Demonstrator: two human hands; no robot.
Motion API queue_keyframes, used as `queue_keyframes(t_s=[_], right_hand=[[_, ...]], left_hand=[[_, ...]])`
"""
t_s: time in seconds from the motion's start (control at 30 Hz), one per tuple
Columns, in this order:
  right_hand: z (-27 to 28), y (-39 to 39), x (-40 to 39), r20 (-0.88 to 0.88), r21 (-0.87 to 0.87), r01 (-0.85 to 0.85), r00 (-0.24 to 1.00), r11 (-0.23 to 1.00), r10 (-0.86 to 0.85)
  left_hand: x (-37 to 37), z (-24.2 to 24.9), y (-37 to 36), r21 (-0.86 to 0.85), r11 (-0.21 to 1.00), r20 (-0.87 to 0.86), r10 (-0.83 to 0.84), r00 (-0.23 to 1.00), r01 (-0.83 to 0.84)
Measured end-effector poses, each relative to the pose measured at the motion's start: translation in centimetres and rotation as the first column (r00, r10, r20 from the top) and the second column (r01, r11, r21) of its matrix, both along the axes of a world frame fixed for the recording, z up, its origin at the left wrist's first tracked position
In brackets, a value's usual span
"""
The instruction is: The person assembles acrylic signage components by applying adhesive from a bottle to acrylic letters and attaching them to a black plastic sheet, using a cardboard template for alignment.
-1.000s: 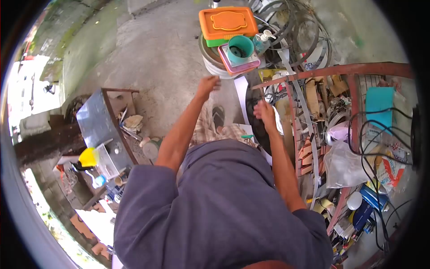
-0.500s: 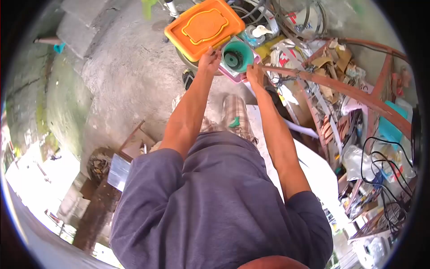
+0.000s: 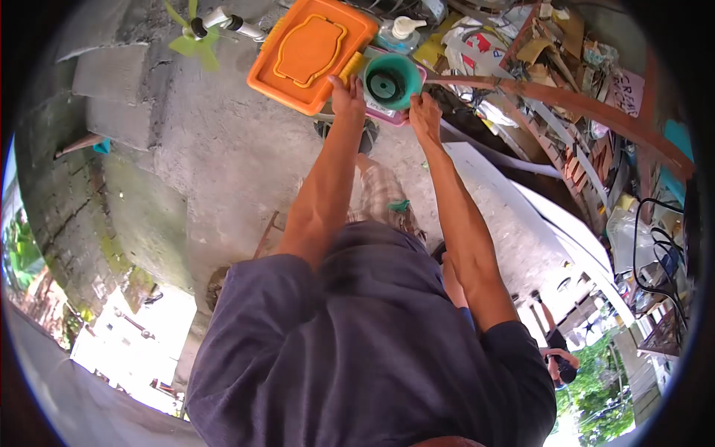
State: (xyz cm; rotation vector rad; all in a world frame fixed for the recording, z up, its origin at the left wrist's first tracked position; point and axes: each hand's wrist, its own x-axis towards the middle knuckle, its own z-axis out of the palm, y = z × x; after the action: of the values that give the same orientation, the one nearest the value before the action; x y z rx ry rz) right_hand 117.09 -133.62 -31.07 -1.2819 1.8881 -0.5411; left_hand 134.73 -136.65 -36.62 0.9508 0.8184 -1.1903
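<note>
My left hand (image 3: 348, 98) is between an orange lidded box (image 3: 309, 52) and a pink tray (image 3: 390, 118), fingers apart and close to the box's yellow latch. In the tray sits a round green container (image 3: 408, 74) with a dark ring-shaped thing (image 3: 386, 86) inside. My right hand (image 3: 424, 118) is closed at the tray's near right corner, its fingertips against the green container's rim. The exact grip under those fingers is hidden. A pump bottle (image 3: 402, 31) stands just behind the tray.
A rusty metal frame (image 3: 551, 93) runs along the right, with piled scrap and paper (image 3: 547, 52) behind it. Black cables (image 3: 648, 253) hang farther right. A green-bladed fan (image 3: 197, 37) is at upper left. Another person (image 3: 558, 361) shows at lower right.
My view has shifted, bringing the fan and another person into sight. The orange box now appears farther left. My left hand's fingers are more spread; my right hand stays at the tray's corner.
</note>
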Motion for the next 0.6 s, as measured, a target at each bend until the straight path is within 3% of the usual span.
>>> queue_keyframes(t_s=[0.03,0.1,0.13,0.2,0.23,0.33,0.4,0.47,0.53,0.57,0.6], right_hand=[[0.2,0.4,0.1,-0.069,-0.104,-0.058,0.996,0.993,0.051],[0.3,0.9,0.6,-0.047,-0.138,-0.039,0.998,0.99,0.032],[-0.7,0.8,0.4,-0.28,-0.303,-0.205,0.953,0.931,0.118],[-2.5,1.4,-0.1,-0.709,-0.443,-0.565,0.696,0.696,0.113],[-2.6,1.7,0.2,-0.635,-0.462,-0.51,0.761,0.725,0.13],[-2.1,1.6,0.4,-0.428,-0.481,-0.352,0.894,0.803,0.136],[-1.2,2.0,0.6,-0.332,-0.457,-0.283,0.934,0.843,0.133],[-1.8,2.2,0.6,-0.429,-0.475,-0.335,0.896,0.814,0.118],[-1.5,2.4,0.7,-0.581,-0.491,-0.42,0.811,0.764,0.073],[0.8,2.0,1.9,-0.18,-0.309,0.094,0.971,0.947,-0.155],[2.6,2.2,2.0,-0.132,-0.365,0.119,0.975,0.923,-0.178]], left_hand=[[-0.1,0.4,0.1,0.022,1.0,0.004,-0.004,1.0,0.004],[0.3,1.3,-0.4,0.046,0.999,0.015,0.001,1.0,-0.002],[1.0,0.8,-0.7,0.03,0.998,-0.037,-0.051,0.998,0.053],[3.3,-0.1,-0.3,0.006,0.985,-0.139,-0.167,0.976,0.17],[4.0,0.9,-0.4,0.047,0.971,-0.221,-0.22,0.95,0.236],[5.7,3.9,0.1,-0.207,0.914,-0.216,-0.391,0.895,0.349],[6.9,6.1,0.1,-0.186,0.909,-0.271,-0.411,0.87,0.372],[8.5,6.9,-0.2,-0.197,0.929,-0.346,-0.365,0.864,0.313],[8.9,10.9,-0.4,-0.242,0.935,-0.401,-0.341,0.85,0.26],[9.2,12.7,-0.4,-0.262,0.936,-0.43,-0.329,0.841,0.233],[9.7,13.6,-0.5,-0.261,0.931,-0.386,-0.343,0.856,0.256]])
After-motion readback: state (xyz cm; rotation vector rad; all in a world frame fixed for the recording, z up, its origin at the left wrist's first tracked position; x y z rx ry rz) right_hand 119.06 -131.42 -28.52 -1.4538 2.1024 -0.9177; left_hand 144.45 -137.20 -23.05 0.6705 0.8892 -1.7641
